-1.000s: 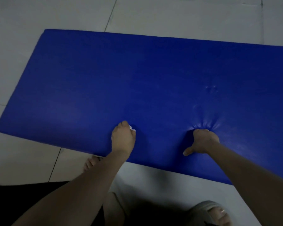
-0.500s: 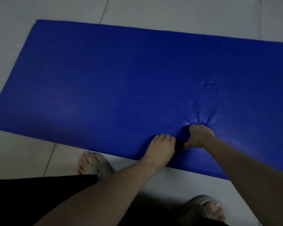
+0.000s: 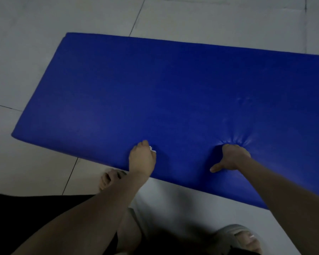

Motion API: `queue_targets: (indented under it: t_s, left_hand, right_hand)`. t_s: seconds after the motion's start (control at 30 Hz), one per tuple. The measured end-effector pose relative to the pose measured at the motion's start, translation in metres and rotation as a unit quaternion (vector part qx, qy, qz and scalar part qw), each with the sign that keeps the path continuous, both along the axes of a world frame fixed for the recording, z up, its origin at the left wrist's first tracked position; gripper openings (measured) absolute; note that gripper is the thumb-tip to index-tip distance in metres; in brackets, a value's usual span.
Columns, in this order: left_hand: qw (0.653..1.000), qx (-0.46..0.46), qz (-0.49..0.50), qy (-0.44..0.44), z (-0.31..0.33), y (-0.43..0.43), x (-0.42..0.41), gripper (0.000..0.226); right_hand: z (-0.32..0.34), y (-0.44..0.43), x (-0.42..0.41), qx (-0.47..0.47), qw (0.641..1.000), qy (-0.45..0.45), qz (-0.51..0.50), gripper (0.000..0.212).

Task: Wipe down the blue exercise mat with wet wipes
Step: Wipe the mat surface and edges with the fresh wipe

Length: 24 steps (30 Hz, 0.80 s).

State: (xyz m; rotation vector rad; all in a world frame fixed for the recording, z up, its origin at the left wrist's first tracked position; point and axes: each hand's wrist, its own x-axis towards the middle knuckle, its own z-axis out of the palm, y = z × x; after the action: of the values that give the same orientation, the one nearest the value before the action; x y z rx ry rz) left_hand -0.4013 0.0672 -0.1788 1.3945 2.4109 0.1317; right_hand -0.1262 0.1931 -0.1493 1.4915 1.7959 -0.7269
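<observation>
The blue exercise mat (image 3: 155, 89) is thick, padded and glossy. It lies flat on the tiled floor (image 3: 26, 52), beneath and ahead of both grips. Left grip (image 3: 143, 159): fingers curled round a white wet wipe (image 3: 152, 149), pressed to the mat close to its near edge; only a scrap of wipe shows. Right grip (image 3: 232, 159): fingers folded under, holding nothing, sunk in a creased dent; fingertips hidden, thumb out. Beyond the right grip, the mat's end is cut off by the frame.
</observation>
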Motion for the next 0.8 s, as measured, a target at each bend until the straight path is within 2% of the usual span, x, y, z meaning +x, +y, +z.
queue_targets:
  t_s: [0.1, 0.23, 0.33, 0.43, 0.53, 0.63, 0.7, 0.8]
  left_hand:
    - [0.998, 0.009, -0.065, 0.015, 0.001, -0.004, 0.042, 0.018]
    - [0.975, 0.011, -0.218, 0.051, -0.010, -0.005, 0.102, 0.027]
    - [0.956, 0.009, -0.294, 0.006, -0.018, -0.014, 0.145, 0.025]
    - [0.945, 0.017, -0.325, -0.023, -0.008, -0.019, 0.153, 0.031]
    - [0.955, 0.014, -0.296, -0.023, -0.004, -0.023, 0.120, 0.026]
    - [0.976, 0.005, -0.215, -0.028, 0.003, -0.036, 0.076, 0.020]
    - [0.988, -0.021, -0.153, -0.018, 0.007, -0.041, 0.047, 0.007]
    - [0.999, -0.025, -0.048, 0.004, 0.009, -0.047, 0.006, 0.011]
  right_hand:
    - [-0.003, 0.000, 0.002, 0.002, 1.000, 0.008, 0.008, 0.099]
    - [-0.007, 0.002, 0.006, 0.006, 1.000, 0.016, 0.014, 0.097]
    - [-0.011, 0.002, 0.005, 0.008, 1.000, 0.012, 0.016, 0.097]
    - [-0.013, 0.002, 0.005, 0.018, 0.999, 0.017, 0.024, 0.089]
    - [-0.010, 0.002, 0.004, 0.014, 0.999, 0.023, 0.017, 0.092]
    - [-0.007, 0.002, 0.005, 0.009, 0.999, 0.033, 0.011, 0.098]
    - [-0.003, 0.002, 0.003, 0.006, 0.999, 0.036, 0.005, 0.101]
    - [-0.002, 0.002, 0.003, -0.003, 0.999, 0.030, -0.009, 0.101]
